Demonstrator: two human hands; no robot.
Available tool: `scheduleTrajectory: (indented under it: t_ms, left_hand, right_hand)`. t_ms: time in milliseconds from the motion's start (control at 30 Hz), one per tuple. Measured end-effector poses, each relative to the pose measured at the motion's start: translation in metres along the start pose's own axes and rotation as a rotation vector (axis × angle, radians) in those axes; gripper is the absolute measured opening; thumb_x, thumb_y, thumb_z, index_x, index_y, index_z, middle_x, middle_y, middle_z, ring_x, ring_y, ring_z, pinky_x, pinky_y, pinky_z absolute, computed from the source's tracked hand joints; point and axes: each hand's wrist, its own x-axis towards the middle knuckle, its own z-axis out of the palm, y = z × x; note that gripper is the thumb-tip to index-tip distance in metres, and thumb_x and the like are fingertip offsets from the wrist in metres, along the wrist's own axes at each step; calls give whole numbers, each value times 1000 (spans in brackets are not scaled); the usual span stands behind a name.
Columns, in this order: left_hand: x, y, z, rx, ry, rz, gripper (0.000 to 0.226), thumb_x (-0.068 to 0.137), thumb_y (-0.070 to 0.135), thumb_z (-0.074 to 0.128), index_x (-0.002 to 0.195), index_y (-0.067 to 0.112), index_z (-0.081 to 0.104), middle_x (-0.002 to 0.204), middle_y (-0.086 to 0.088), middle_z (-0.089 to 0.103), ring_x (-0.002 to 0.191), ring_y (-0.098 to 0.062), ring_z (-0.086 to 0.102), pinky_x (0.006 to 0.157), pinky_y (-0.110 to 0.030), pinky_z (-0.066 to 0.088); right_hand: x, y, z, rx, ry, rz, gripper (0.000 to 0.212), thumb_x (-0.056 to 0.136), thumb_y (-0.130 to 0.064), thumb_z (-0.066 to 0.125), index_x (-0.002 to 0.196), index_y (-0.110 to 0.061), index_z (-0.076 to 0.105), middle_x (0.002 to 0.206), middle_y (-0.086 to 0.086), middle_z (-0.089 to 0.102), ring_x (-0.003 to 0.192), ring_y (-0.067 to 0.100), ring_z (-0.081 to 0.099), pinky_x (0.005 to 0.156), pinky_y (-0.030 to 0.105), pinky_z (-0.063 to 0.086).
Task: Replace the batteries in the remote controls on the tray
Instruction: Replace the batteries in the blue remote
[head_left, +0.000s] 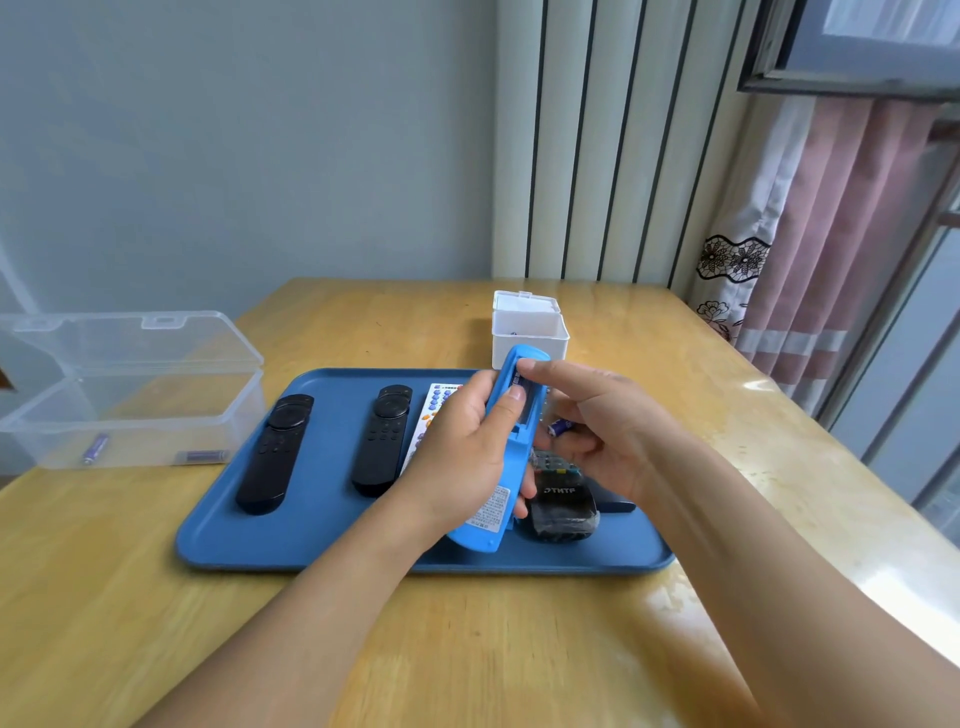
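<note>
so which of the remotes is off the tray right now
The light blue remote, gripped in the left hand above the dark blue plastic tray; the two black remotes lie flat on it.

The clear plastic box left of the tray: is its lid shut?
No: the clear plastic box stands with its lid hinged up and open, two batteries lying inside.

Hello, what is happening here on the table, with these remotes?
A person is changing batteries. The left hand grips a blue remote, back side up, above the blue tray. The right hand holds a small battery while its forefinger touches the open compartment. Two black remotes lie on the tray.
</note>
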Motion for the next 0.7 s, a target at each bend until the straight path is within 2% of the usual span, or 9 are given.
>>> scheduleTrajectory:
  t_ms: [100,200,267,333,400,467,600,700]
  left_hand:
    - [1,-1,-2,21,18,-11,25,108,33,41,114,14,56,74,-6,62,49,-23,61,44,-33,53]
    - [2,0,-3,5,60,-25,26,108,33,43,109,12,57,65,-1,62,49,-23,61,45,-32,52]
    - [3,1,-1,-60,88,-52,26,108,31,44,105,9,57,65,-2,63,47,-23,58,44,-31,51]
    - [4,3,0,-139,115,-84,26,107,31,45,103,9,57,65,-6,63,45,-22,56,43,-30,50]
    - [4,4,-2,-176,130,-105,31,106,38,45,102,10,58,63,-7,62,45,-23,56,44,-29,49]
    - [4,4,-4,-185,133,-115,35,105,45,46,103,14,59,64,-9,61,46,-23,56,45,-30,49]
    - [3,6,-4,-196,129,-97,35,105,46,45,107,14,60,65,-11,61,46,-25,57,46,-31,49]
    - [3,7,-4,-181,138,-72,35,106,45,45,104,13,59,66,-12,61,47,-26,57,46,-31,50]
  right_hand:
    - [-2,1,2,-158,15,-136,21,87,-23,75,92,-2,76,57,1,54,47,13,43,38,17,31]
    - [-5,-1,5,-229,20,-161,25,91,-28,71,93,-3,73,48,-7,53,38,6,43,41,17,32]
    - [-5,-2,2,-40,-51,-59,29,92,-36,67,97,-8,70,48,-6,45,39,8,38,42,19,30]
    - [-2,-5,-5,298,-127,46,37,91,-41,64,106,-7,67,54,-3,38,44,10,32,40,19,29]
    - [0,-7,-13,563,-213,78,40,89,-30,59,116,-2,62,63,2,41,51,11,32,43,19,30]
    - [-2,-9,-15,666,-325,57,42,82,-15,53,121,1,58,72,5,46,56,12,36,49,19,35]
    - [-3,-8,-11,635,-442,15,49,79,9,49,127,4,56,84,9,55,64,11,49,56,17,46]
    - [-2,-6,-9,573,-428,-13,44,85,9,53,129,3,59,91,9,64,73,10,61,64,16,54]
